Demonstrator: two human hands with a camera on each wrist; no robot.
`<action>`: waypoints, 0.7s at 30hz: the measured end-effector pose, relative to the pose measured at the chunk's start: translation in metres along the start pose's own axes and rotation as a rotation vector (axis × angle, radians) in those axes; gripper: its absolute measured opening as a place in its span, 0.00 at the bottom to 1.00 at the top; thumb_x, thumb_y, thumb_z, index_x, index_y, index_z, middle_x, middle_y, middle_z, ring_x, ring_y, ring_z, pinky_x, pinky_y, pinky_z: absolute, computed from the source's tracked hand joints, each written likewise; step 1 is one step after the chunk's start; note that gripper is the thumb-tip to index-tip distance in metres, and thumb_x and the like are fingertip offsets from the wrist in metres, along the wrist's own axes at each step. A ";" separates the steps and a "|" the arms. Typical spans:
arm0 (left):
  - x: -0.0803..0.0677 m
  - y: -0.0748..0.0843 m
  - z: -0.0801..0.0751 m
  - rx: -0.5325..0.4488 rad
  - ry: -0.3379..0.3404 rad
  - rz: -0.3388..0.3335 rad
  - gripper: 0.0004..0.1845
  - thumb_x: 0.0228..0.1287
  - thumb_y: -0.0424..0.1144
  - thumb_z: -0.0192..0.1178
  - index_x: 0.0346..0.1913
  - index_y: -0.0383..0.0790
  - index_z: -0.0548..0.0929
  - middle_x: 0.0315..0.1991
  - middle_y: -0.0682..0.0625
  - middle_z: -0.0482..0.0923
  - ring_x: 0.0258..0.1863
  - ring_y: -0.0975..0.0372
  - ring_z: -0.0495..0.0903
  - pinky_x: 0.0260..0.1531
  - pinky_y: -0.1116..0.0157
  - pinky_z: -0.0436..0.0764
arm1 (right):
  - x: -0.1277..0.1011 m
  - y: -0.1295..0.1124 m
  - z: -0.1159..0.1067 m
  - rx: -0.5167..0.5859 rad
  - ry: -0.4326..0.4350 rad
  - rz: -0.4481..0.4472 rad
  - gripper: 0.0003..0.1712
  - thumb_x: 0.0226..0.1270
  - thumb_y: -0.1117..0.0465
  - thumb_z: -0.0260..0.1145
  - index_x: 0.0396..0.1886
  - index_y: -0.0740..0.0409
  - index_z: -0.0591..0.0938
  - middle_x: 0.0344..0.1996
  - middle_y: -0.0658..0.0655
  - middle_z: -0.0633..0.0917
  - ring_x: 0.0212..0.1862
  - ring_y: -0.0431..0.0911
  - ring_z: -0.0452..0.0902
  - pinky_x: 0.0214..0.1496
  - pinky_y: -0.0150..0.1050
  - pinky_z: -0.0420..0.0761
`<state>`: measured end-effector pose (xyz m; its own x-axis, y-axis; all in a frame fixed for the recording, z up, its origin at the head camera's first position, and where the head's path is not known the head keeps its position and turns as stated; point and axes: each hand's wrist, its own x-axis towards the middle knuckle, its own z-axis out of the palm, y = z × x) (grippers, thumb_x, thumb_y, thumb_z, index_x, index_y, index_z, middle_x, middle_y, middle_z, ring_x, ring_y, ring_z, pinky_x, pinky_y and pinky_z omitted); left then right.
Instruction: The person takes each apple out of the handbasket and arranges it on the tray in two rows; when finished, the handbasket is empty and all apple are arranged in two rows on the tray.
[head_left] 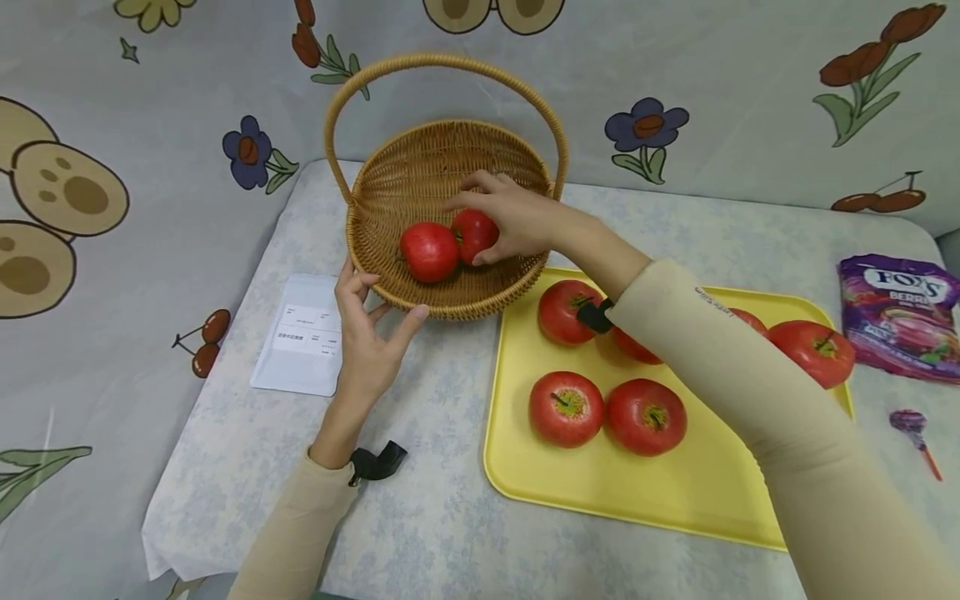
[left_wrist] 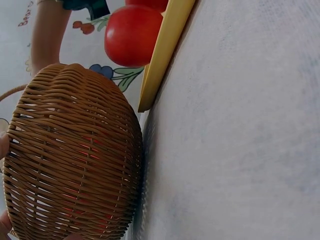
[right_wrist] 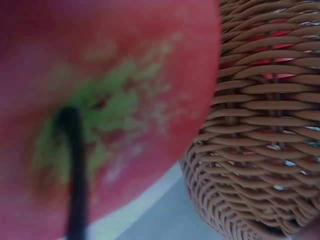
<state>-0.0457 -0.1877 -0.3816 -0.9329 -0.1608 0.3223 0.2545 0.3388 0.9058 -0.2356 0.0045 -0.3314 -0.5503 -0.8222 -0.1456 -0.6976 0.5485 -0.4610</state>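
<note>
A wicker basket [head_left: 444,154] with a tall arched handle leans with its mouth toward me, and two red apples are inside. One apple [head_left: 429,252] lies at the left; beside it, my right hand [head_left: 521,218] reaches in and grips the other apple [head_left: 472,233] between fingers and thumb. My left hand [head_left: 367,354] holds the basket's lower left rim, fingers at the edge and thumb below. Woven basket wall [left_wrist: 75,160] fills much of the left wrist view, with red showing through its gaps. In the right wrist view a large apple [right_wrist: 130,150] covers the left side.
Right of the basket lies a yellow tray [head_left: 570,483] with several red apples [head_left: 566,408], partly hidden by my right sleeve. A purple candy bag [head_left: 900,317] and a lollipop [head_left: 911,425] are at the far right. Left of the basket lies a pale labelled packet [head_left: 300,337].
</note>
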 end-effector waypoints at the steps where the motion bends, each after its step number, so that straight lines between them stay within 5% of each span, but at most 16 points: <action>1: 0.000 -0.001 0.000 -0.001 0.000 0.002 0.32 0.60 0.29 0.66 0.57 0.23 0.55 0.77 0.32 0.33 0.75 0.44 0.52 0.59 0.44 0.71 | 0.003 0.001 0.000 -0.003 -0.017 0.009 0.44 0.56 0.51 0.76 0.72 0.42 0.67 0.72 0.60 0.58 0.72 0.62 0.55 0.68 0.58 0.65; 21: 0.000 0.000 -0.001 0.014 -0.004 0.013 0.32 0.60 0.28 0.66 0.57 0.22 0.56 0.76 0.31 0.33 0.75 0.42 0.52 0.59 0.44 0.71 | 0.027 0.012 0.008 -0.074 -0.155 0.045 0.40 0.55 0.53 0.77 0.68 0.43 0.71 0.67 0.61 0.64 0.66 0.60 0.61 0.65 0.55 0.68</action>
<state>-0.0452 -0.1888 -0.3815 -0.9306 -0.1528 0.3326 0.2628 0.3537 0.8977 -0.2550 -0.0124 -0.3477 -0.5082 -0.8071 -0.3006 -0.7088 0.5902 -0.3864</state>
